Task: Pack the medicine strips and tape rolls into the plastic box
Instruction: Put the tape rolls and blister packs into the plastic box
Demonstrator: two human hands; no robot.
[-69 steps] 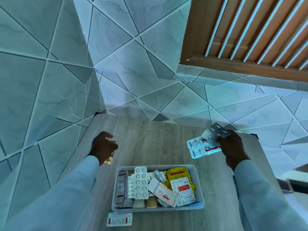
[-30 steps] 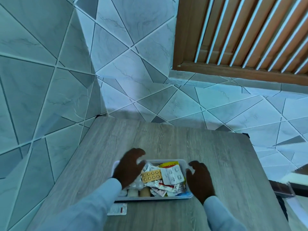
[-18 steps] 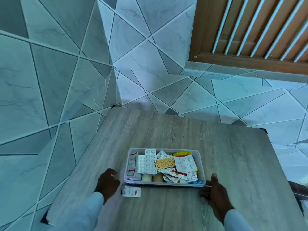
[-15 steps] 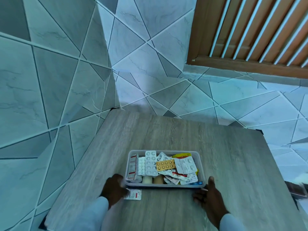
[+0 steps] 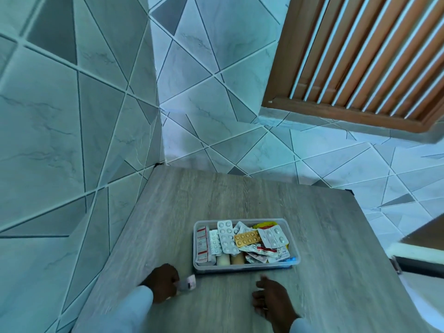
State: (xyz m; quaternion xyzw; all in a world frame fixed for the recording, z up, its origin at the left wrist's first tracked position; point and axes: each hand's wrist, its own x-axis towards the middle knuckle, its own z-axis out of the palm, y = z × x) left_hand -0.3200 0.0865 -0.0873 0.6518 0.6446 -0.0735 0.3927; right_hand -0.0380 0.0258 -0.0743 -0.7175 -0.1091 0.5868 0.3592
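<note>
A clear plastic box (image 5: pixel 294 239) stands on the grey wooden table (image 5: pixel 216 200), filled with several medicine strips (image 5: pixel 225 235) and two tape rolls (image 5: pixel 230 259) at its near side. An orange blister strip (image 5: pixel 247 237) lies on top. My left hand (image 5: pixel 161 284) is just left of the box's near corner, its fingers closed on a small white and red medicine strip (image 5: pixel 188 284) lifted off the table. My right hand (image 5: pixel 272 300) rests on the table below the box, fingers apart, holding nothing.
Tiled walls rise close behind and to the left of the table. A brown slatted window frame (image 5: pixel 360 68) is at the upper right. The table's right edge (image 5: pixel 389 272) drops off to the tiled floor.
My left hand has closed on the loose strip that lay in front of the box and raised it. My right hand has come off the box's corner and drawn back towards me.
</note>
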